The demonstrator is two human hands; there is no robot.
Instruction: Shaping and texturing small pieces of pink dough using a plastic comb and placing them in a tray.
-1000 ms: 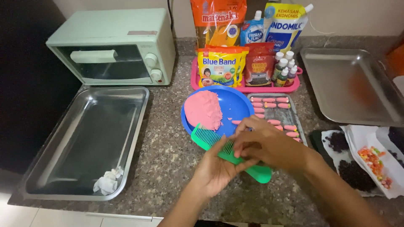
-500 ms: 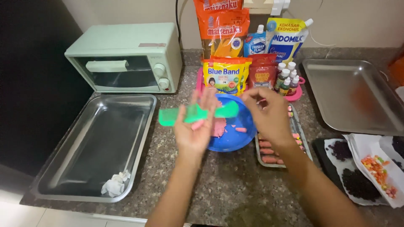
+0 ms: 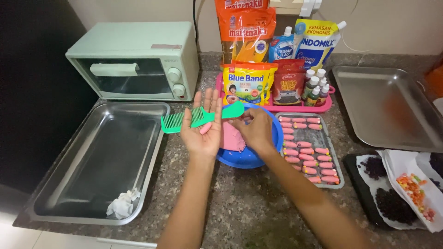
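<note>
Head view, looking down on a dark speckled table. Left hand: palm up, fingers spread flat, carrying a green comb that lies crosswise on the fingers, teeth end projecting to the left, handle projecting to the right. A small pink dough piece rests on the palm just below the comb. Right hand: fingers curled and pinched together beside the comb's handle end; whether they grip the handle or a bit of dough cannot be told. Directly under the right hand stands a blue bowl holding a lump of pink dough. Right of the right hand, a small metal tray is filled with rows of shaped pink pieces. Left of the left hand lies a large empty-looking steel tray with a crumpled white tissue in its near corner. Beyond the left hand stands a pale green toaster oven. Beyond both hands, a pink tray carries packets and small bottles. Far right: a second steel tray, and near it paper with dark chips and coloured sprinkles.
</note>
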